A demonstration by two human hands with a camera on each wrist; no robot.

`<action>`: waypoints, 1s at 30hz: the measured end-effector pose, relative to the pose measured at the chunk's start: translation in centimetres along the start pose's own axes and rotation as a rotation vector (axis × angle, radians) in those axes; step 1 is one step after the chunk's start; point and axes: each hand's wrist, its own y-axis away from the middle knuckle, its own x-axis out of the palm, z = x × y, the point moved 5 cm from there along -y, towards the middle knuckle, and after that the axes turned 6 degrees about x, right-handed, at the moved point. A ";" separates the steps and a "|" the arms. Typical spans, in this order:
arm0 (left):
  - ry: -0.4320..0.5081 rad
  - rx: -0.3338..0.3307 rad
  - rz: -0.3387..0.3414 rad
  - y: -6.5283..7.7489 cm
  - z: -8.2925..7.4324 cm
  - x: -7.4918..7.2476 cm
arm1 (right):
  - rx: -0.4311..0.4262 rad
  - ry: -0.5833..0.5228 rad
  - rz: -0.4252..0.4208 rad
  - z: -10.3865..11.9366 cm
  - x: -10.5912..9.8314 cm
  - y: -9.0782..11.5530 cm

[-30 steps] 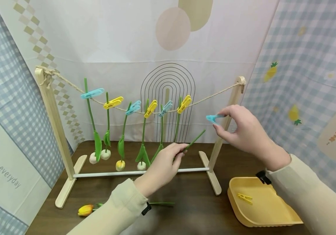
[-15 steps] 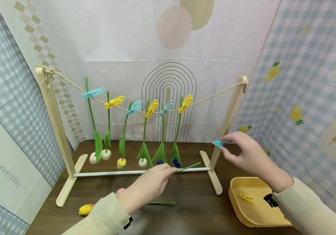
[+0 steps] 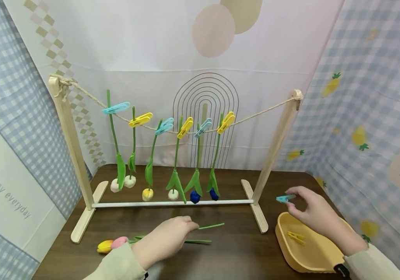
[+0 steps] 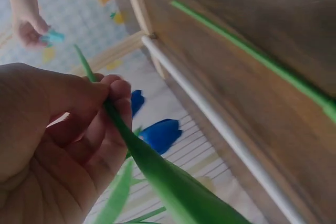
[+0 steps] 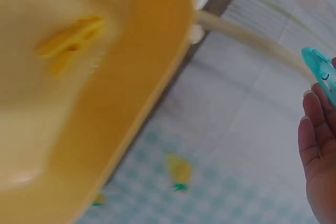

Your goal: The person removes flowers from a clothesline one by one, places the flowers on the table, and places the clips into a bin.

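My left hand (image 3: 168,237) is low over the table, holding a pink tulip (image 3: 119,242) by its green stem (image 4: 116,116); the stem's bare end points right. A yellow tulip (image 3: 105,246) lies beside it, its stem (image 4: 252,51) along the table. Above the yellow basket (image 3: 285,254), my right hand (image 3: 317,210) pinches a light blue clothespin (image 3: 285,198) between thumb and finger. Several tulips hang heads down from a rope (image 3: 261,113), each clipped by a clothespin, such as the yellow clothespin (image 3: 226,122) at the row's right end. Two blue tulips (image 3: 195,197) end this row.
The rope is tied between two wooden posts (image 3: 278,144) on flat feet. A white rod (image 3: 133,205) joins the posts low down, behind my left hand. One yellow clothespin (image 3: 296,238) lies in the basket at the right. Patterned cloth hangs behind and at both sides.
My left hand has come down from the rack toward the table with the tulip. My right hand has dropped from beside the right post to above the basket, still pinching the blue clothespin.
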 end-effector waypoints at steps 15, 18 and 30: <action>-0.004 -0.039 0.059 2.6 1.3 4.0 | 0.342 -0.094 0.288 -7.1 4.4 4.1; 0.001 -0.043 0.052 2.9 1.4 4.6 | 0.354 -0.097 0.322 -7.6 4.9 4.3; 0.027 -0.064 0.077 3.7 1.9 6.2 | 0.337 -0.092 0.375 -8.2 6.3 5.2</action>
